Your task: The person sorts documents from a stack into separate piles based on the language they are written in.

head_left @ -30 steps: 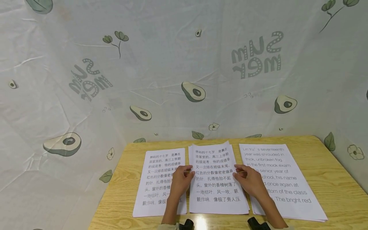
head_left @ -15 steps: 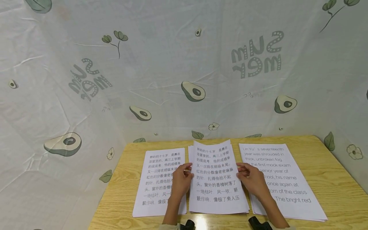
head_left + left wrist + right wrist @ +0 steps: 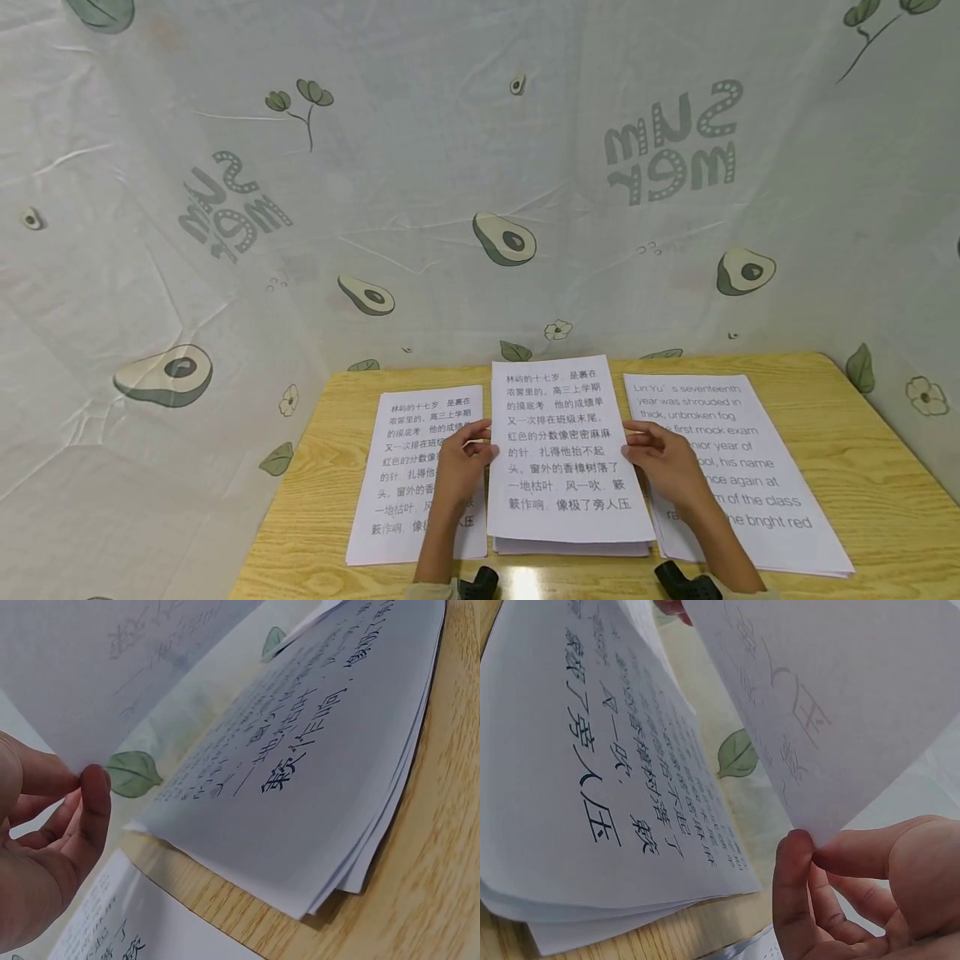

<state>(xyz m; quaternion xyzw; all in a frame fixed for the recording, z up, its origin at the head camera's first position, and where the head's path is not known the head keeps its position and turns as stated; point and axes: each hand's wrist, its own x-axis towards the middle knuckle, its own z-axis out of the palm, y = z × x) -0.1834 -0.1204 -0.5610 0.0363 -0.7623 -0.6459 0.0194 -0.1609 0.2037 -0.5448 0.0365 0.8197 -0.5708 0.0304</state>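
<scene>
A printed sheet of paper [image 3: 562, 450] with Chinese text is raised over the middle stack of paper [image 3: 570, 547]. My left hand [image 3: 459, 467] pinches its left edge between thumb and fingers, and my right hand [image 3: 667, 471] pinches the right edge. From the left wrist view, the sheet's underside [image 3: 97, 660] shows faint print through it, well apart from the stack below [image 3: 300, 787]. Loosely aligned edges show on that stack in the right wrist view. Thumb and finger of the right hand [image 3: 862, 877] meet at the sheet's edge there.
To the left lies another paper stack [image 3: 390, 492] with Chinese text, partly covered by the left arm. A stack with English text [image 3: 757, 475] lies at the right, partly behind the right arm. A patterned cloth [image 3: 450, 167] hangs behind the wooden table [image 3: 300, 517].
Both hands have lifted the top sheet off the middle stack. Its far edge rose and curled first; now the whole sheet is up and flatter, with the stack's near edge showing below.
</scene>
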